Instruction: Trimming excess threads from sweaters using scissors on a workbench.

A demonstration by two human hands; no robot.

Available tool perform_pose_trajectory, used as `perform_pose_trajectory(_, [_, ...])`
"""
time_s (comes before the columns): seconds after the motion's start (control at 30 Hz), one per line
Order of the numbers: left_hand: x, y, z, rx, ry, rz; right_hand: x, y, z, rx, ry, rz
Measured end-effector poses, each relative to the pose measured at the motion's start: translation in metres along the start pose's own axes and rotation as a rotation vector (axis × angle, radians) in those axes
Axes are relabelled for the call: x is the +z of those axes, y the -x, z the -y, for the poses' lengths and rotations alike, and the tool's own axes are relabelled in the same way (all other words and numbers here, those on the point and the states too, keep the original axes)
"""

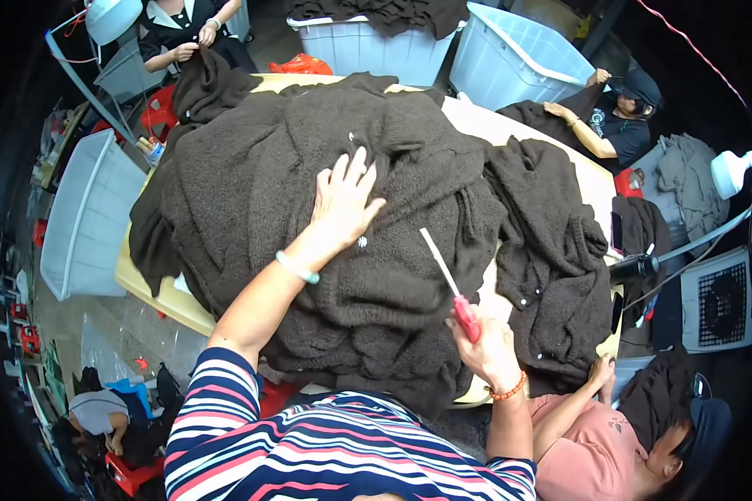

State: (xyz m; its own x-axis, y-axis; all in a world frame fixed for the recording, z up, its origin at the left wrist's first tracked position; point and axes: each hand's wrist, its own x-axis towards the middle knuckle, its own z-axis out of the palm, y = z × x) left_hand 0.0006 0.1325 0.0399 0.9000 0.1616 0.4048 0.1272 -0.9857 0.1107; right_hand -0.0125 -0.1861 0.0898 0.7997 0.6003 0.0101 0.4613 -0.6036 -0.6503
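Note:
A big heap of dark brown fleece garments (pixel 292 192) covers the pale table (pixel 154 292). My left hand (pixel 342 200) lies flat on top of the heap with fingers spread, near a small metal snap. My right hand (pixel 485 346) grips the red handle of a thin tool with a long pale blade (pixel 443 267) that points up and left over the fleece. Both my sleeves are striped navy, red and white. A pale bead bracelet is on my left wrist and an orange one on my right.
Other people sit around the table: one at the top left (pixel 184 33), one at the top right (pixel 618 117), one at the lower right (pixel 610 442). White plastic bins (pixel 526 58) stand behind and at the left (pixel 88 217). Another brown garment (pixel 551 250) lies to the right.

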Motion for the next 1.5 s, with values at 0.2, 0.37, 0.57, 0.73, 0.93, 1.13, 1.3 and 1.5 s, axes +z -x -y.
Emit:
perform_pose_trajectory(0.2, [0.001,0.036,-0.001,0.188,0.12,0.073,0.017,0.006,0.022,0.009,0.257,0.374])
perform_pose_trajectory(0.37, [-0.002,0.06,0.001,0.226,0.165,0.088,0.009,-0.025,0.039,0.062,0.28,0.277])
perform_pose_trajectory(0.57, [0.002,0.065,-0.003,0.253,0.151,0.117,0.016,-0.088,0.055,0.02,0.326,0.151])
perform_pose_trajectory(0.73, [0.003,0.07,0.005,0.24,0.178,0.051,0.021,-0.049,0.049,-0.011,0.354,0.371])
perform_pose_trajectory(0.93, [0.004,0.053,0.025,0.121,0.435,-0.087,0.01,-0.001,0.034,0.069,0.233,0.403])
perform_pose_trajectory(1.13, [-0.014,-0.049,0.046,-0.347,0.186,-0.313,0.016,-0.015,0.039,0.038,0.172,0.16])
perform_pose_trajectory(1.3, [0.029,-0.063,0.08,-0.269,0.691,-0.112,0.004,-0.047,0.059,0.09,0.2,0.248])
perform_pose_trajectory(1.5, [0.034,-0.044,0.089,-0.272,0.974,-0.221,-0.001,-0.099,0.07,-0.01,0.286,0.145])
